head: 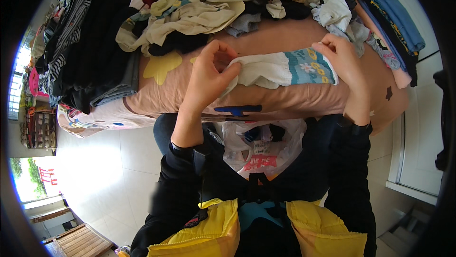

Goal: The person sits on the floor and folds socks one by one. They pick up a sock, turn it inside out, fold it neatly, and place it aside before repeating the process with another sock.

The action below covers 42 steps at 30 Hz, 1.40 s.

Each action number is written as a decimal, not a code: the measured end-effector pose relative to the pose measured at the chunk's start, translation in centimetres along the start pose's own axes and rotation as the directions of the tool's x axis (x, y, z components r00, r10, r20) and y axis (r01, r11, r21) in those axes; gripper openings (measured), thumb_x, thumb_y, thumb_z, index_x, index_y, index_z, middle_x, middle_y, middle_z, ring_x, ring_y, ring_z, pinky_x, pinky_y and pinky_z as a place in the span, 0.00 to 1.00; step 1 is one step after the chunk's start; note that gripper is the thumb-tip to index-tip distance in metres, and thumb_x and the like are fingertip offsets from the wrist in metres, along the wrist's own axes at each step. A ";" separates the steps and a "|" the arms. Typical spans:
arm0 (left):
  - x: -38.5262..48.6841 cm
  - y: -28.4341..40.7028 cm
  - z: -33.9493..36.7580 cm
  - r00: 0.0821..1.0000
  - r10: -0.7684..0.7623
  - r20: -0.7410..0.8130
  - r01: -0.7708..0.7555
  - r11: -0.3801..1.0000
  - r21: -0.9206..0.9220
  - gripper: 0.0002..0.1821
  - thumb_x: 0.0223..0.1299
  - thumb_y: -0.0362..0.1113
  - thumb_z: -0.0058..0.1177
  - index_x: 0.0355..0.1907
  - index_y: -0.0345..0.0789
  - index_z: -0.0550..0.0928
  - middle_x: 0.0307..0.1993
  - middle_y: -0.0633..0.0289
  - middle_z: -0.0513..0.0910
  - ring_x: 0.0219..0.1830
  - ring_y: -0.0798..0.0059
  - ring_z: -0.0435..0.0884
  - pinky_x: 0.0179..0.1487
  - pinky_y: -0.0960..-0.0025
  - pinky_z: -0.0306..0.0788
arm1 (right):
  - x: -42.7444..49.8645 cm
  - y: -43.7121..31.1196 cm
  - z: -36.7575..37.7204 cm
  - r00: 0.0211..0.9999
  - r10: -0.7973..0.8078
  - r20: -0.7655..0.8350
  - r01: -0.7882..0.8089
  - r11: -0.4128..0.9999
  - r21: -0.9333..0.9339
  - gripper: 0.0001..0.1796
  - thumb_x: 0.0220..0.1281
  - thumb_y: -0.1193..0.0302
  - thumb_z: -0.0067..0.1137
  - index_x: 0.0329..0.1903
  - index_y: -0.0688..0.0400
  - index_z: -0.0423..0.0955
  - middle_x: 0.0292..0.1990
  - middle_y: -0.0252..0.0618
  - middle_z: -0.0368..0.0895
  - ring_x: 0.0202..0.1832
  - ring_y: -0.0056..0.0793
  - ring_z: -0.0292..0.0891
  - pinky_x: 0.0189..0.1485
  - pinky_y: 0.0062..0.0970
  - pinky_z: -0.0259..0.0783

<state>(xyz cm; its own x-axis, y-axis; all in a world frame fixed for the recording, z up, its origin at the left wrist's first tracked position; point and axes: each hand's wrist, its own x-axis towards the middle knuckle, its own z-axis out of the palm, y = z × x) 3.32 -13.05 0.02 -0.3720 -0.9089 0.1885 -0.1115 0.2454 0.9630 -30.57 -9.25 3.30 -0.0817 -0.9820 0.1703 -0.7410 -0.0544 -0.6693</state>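
Note:
A white sock with a teal patterned cuff is stretched out sideways just above the near edge of the bed. Its toe end is pinched between the thumb and fingers of my left hand. At the cuff's upper corner, my right hand grips the edge between thumb and fingers. Beyond the hands lies a loose heap of socks in cream, black, white and tan. A grey sock lies at the heap's near edge.
Folded dark clothes are stacked at the left of the pink bedsheet. Folded blue and black garments lie at the right. An open plastic bag with small items inside sits between my legs. A white door stands at the right.

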 end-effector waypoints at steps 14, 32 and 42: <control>0.6 -0.7 0.1 0.990 0.119 -0.081 -0.114 0.991 0.063 0.18 0.58 0.32 0.72 0.49 0.31 0.82 0.44 0.61 0.86 0.44 0.75 0.86 0.49 0.72 0.81 | 4.7 3.3 1.5 0.873 -0.336 -0.354 0.288 0.940 -0.182 0.22 0.70 0.67 0.64 0.65 0.55 0.78 0.66 0.48 0.77 0.55 0.45 0.79 0.58 0.32 0.75; -0.6 1.1 -2.5 0.863 0.268 0.428 -0.448 0.798 0.403 0.32 0.52 0.25 0.66 0.63 0.34 0.78 0.59 0.58 0.79 0.62 0.68 0.79 0.66 0.68 0.72 | -0.2 -1.4 0.9 0.970 -0.241 0.043 0.241 0.914 -0.327 0.20 0.63 0.61 0.72 0.49 0.61 0.79 0.55 0.42 0.77 0.56 0.39 0.75 0.57 0.29 0.70; 0.2 0.2 -3.0 0.964 0.030 0.263 -0.038 0.999 0.025 0.21 0.65 0.28 0.66 0.60 0.31 0.79 0.53 0.63 0.85 0.52 0.79 0.82 0.58 0.74 0.75 | -0.1 0.2 -0.4 0.969 -0.101 0.224 0.073 0.989 0.129 0.15 0.55 0.71 0.76 0.40 0.61 0.77 0.28 0.30 0.77 0.31 0.17 0.72 0.36 0.24 0.69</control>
<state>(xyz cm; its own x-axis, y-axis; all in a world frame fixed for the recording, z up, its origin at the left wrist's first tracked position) 6.00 -14.16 0.84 -0.6047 -0.7803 0.1596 -0.1207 0.2879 0.9500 -30.96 -9.13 3.39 0.1445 -0.9870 0.0706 -0.6528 -0.1488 -0.7428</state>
